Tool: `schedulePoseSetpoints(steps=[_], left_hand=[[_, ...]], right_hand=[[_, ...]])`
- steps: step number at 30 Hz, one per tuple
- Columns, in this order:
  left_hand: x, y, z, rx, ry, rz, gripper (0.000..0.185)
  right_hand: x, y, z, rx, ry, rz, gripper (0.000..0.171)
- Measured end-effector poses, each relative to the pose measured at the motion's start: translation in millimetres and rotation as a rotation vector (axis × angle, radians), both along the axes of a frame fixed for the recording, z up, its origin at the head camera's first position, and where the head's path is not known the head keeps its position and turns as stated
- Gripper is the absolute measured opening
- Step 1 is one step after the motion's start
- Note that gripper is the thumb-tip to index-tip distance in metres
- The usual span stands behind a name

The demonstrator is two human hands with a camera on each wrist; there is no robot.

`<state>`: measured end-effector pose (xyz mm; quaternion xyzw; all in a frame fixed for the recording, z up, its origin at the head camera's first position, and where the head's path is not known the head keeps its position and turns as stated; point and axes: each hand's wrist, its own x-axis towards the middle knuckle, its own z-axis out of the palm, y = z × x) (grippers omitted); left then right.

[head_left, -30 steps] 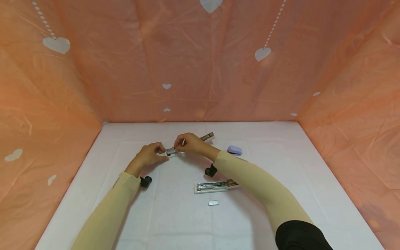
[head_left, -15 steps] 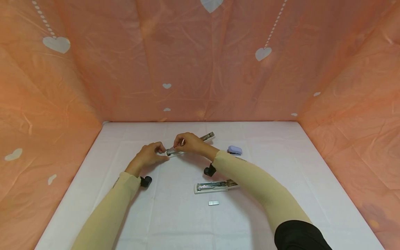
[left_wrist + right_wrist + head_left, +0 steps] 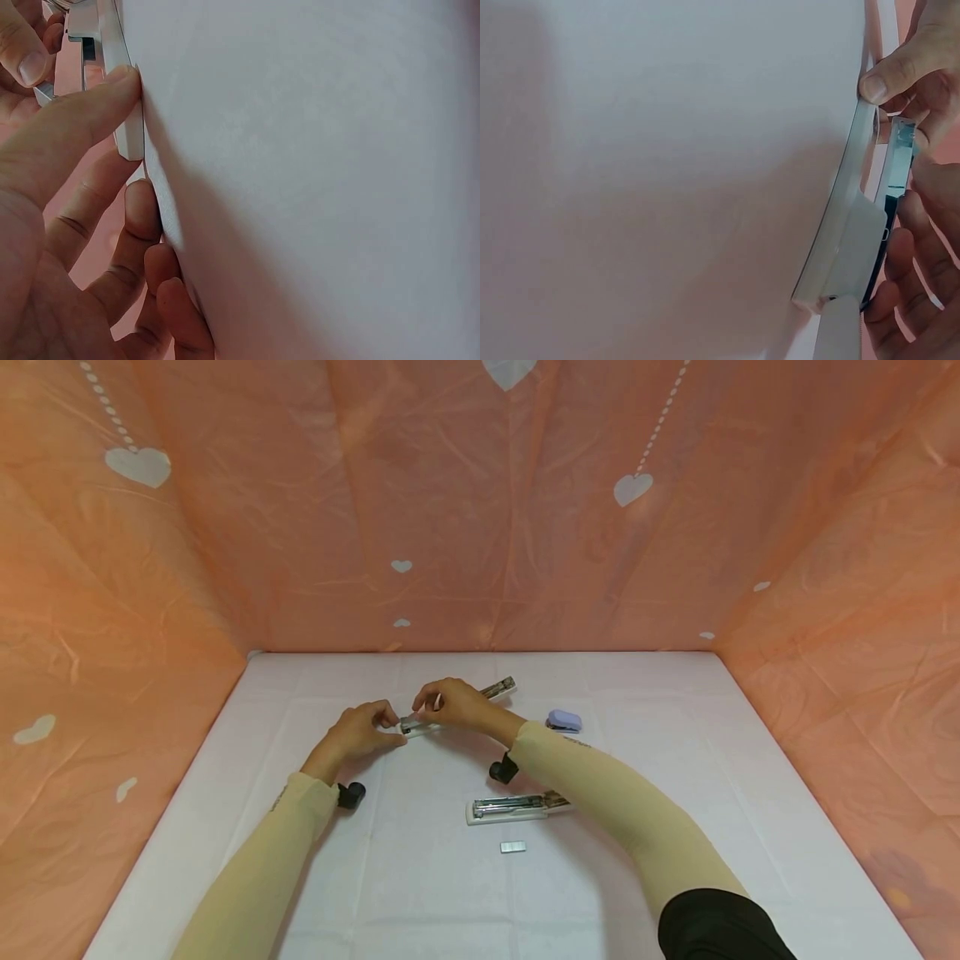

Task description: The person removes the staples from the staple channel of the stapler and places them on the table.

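A white worktop (image 3: pixel 675 793) carries everything. At its middle, an opened white stapler (image 3: pixel 457 708) lies flat, gripped at both ends. The left hand (image 3: pixel 360 733) pinches its near end, fingers (image 3: pixel 82 120) clamped on the base; the right hand (image 3: pixel 459 703) curls round the metal magazine. A second stapler (image 3: pixel 513 807) lies nearer, beside a staple strip (image 3: pixel 513 847).

The right hand (image 3: pixel 457 703) covers the middle of the far stapler (image 3: pixel 498 688), so only the stapler's two ends show in the head view. The left hand (image 3: pixel 360 732) hides the stapler's near tip. In the right wrist view the stapler runs off the bottom edge. The lilac thing (image 3: pixel 563 720) right of the stapler is too small to identify (perhaps a small stapler).
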<state>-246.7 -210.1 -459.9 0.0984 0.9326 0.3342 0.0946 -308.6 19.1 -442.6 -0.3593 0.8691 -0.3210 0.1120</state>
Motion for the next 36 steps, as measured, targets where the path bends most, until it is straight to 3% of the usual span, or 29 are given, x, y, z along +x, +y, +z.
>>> schedulePoseSetpoints(steps=[7, 21, 29, 36], left_hand=[[-0.4, 1, 0.0, 0.001, 0.001, -0.009, 0.030], [-2.0, 1, -0.8, -0.011, 0.012, 0.002, 0.029], [-0.7, 0, -0.6, -0.019, 0.004, 0.005, 0.031], [1.5, 0, 0.9, -0.011, 0.003, 0.001, 0.032]], right_hand=[[0.9, 1, 1.5, 0.019, 0.018, 0.000, 0.014], [0.8, 16, 5.4, -0.045, 0.036, 0.031, 0.012], [5.1, 28, 7.6, -0.040, -0.085, 0.095, 0.011], [10.6, 37, 6.5, 0.030, -0.092, 0.124, 0.013]])
